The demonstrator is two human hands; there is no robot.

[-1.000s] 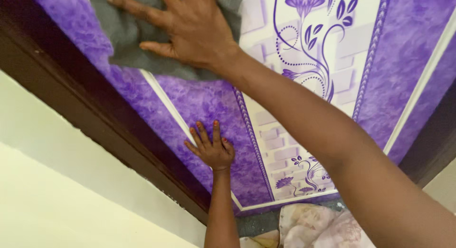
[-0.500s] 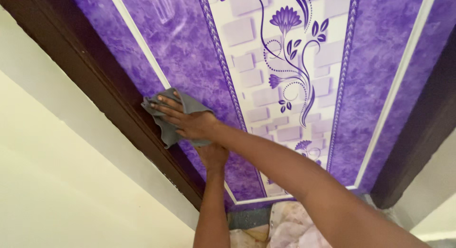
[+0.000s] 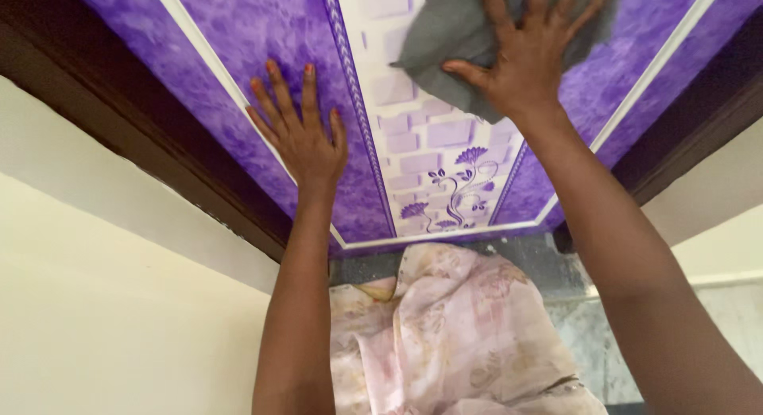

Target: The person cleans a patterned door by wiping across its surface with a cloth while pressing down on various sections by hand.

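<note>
While both hands press it, purple door [image 3: 262, 33] meets cream wall [image 3: 119, 304]

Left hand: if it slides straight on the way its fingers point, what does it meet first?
The left hand lies flat on the purple door panel, fingers pointing up-frame. Only more purple panel lies ahead to the picture's edge; the white trim strip stays just left.

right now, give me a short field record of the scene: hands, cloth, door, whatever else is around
left hand: left hand flat, fingers spread, on the purple marbled door panel
right hand: right hand pressing a grey cloth against the door's upper centre
door centre: white strip with purple flower print
door frame: dark brown wooden frame on both sides
wall: cream wall left of the frame
below: pale pink floral fabric over the grey stone floor
</note>
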